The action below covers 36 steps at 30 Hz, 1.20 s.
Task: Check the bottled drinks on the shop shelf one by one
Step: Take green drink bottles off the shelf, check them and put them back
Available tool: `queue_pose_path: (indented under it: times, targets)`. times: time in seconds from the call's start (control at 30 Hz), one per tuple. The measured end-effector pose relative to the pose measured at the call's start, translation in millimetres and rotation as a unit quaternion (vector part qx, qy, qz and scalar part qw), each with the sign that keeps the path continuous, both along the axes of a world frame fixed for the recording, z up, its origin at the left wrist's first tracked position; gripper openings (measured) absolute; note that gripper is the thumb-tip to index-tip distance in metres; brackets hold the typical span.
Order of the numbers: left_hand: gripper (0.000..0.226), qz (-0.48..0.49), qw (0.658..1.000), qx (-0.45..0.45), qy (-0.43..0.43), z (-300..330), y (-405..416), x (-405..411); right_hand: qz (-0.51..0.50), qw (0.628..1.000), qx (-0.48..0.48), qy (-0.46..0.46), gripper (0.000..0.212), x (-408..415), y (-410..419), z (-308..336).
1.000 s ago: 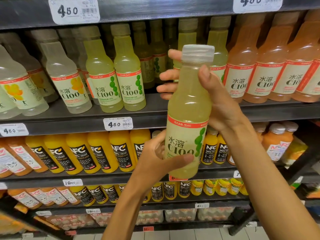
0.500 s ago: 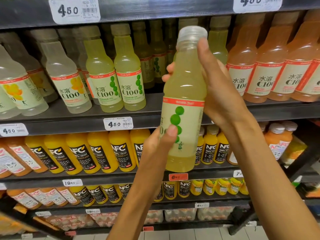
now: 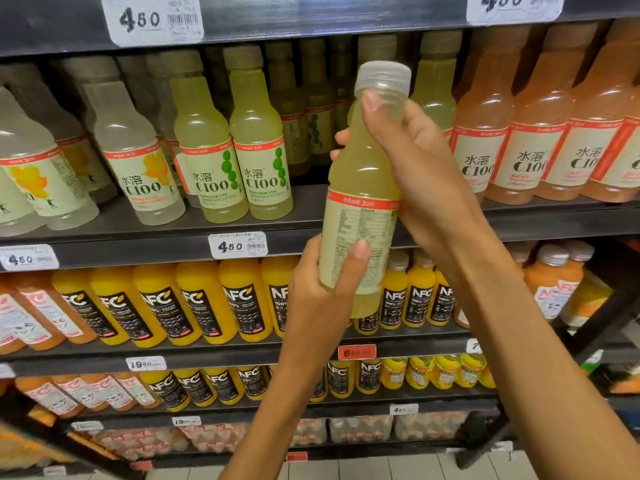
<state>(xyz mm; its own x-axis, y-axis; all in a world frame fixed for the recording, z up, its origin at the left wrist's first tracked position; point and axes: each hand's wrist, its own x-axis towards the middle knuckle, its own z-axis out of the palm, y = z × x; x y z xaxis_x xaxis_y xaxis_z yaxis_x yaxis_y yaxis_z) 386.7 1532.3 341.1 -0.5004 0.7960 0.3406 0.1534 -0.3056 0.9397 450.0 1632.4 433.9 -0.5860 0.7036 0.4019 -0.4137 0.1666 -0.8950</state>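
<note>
Pale-green bottle: a clear plastic bottle of pale yellow-green drink with a translucent ribbed cap (image 3: 363, 188) is held upright in front of the shelving, off every shelf, with the printed-table back of its cream label turned toward the camera.
Left hand: the left hand (image 3: 322, 299) is wrapped round the lower body of the pale-green bottle, the thumb laid across the label and the fingers curled behind it.
Right hand: the right hand (image 3: 426, 181) is closed round the shoulder and neck from the right, its thumb tip pressed just under the cap.
Source shelf: a dark metal shelf (image 3: 346, 233) carries the same drinks; a gap is seen behind the held bottle, between two matching pale-green bottles with green-dot labels (image 3: 235, 161) toward the left and the peach-orange bottles (image 3: 512, 140) toward the right edge.
Left end: clear, near-colourless bottles with yellow-fruit labels (image 3: 138, 157) stand there.
Lower shelves: orange juice bottles with black labels (image 3: 194, 306) are ranked beneath.
Price tags: white price tags (image 3: 237, 244) are fixed along the shelf fronts.
Step in hand: the back label appears to be under inspection.
Progress: one bottle is judged to be mid-check; how many others have been checked cannot be told.
Left to do: the held bottle is yet to be returned to its gap, and the neighbouring rows seemingly remain.
</note>
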Motion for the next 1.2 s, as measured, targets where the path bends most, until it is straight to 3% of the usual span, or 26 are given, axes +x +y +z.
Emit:
queue_pose_path:
  times: [0.13,0.3,0.4,0.5,0.63,0.77,0.9,1.0,1.13,1.2]
  targets:
    - [0.036,-0.051,0.997,-0.004,-0.054,-1.1,-4.2,-5.7,0.031,0.999,-0.013,-0.004,0.032,2.8,7.0,1.5]
    - [0.068,-0.177,0.973,-0.030,-0.147,-5.3,-8.5,-8.6,0.118,0.992,-0.032,0.015,0.036,-1.7,5.7,-3.0]
    - [0.063,-0.151,0.980,-0.030,-0.123,-6.9,-8.6,-6.0,0.140,0.989,-0.038,0.038,0.032,-1.5,4.0,-4.3]
    - [0.045,-0.057,0.998,-0.007,-0.038,-2.2,-8.4,-5.3,0.081,0.996,-0.016,0.021,0.030,0.3,3.1,-2.2]
    - [0.034,-0.011,1.000,-0.002,0.013,-2.8,-3.0,-1.0,0.005,1.000,-0.013,-0.020,0.037,-2.8,0.6,-2.2]
    - [0.037,-0.036,0.999,-0.012,-0.019,-5.4,-6.0,-1.6,-0.004,0.998,0.011,-0.061,0.036,-1.4,3.4,-2.1]
    - [0.064,-0.144,0.981,-0.049,-0.120,-6.1,-13.3,-8.7,0.076,0.997,-0.030,0.004,0.032,1.9,4.7,-1.1]
    - [0.062,-0.197,0.968,-0.036,-0.152,-6.7,-12.3,-5.6,0.138,0.988,-0.065,0.037,0.032,-1.1,0.7,-0.9]
    - [0.069,-0.169,0.975,-0.046,-0.136,-8.5,-11.3,-6.7,0.128,0.987,-0.078,0.052,0.026,-0.8,1.2,-0.9]
    - [0.057,-0.115,0.988,-0.056,-0.091,-9.0,-12.3,-9.7,0.090,0.993,-0.059,0.039,0.023,0.3,1.4,0.0]
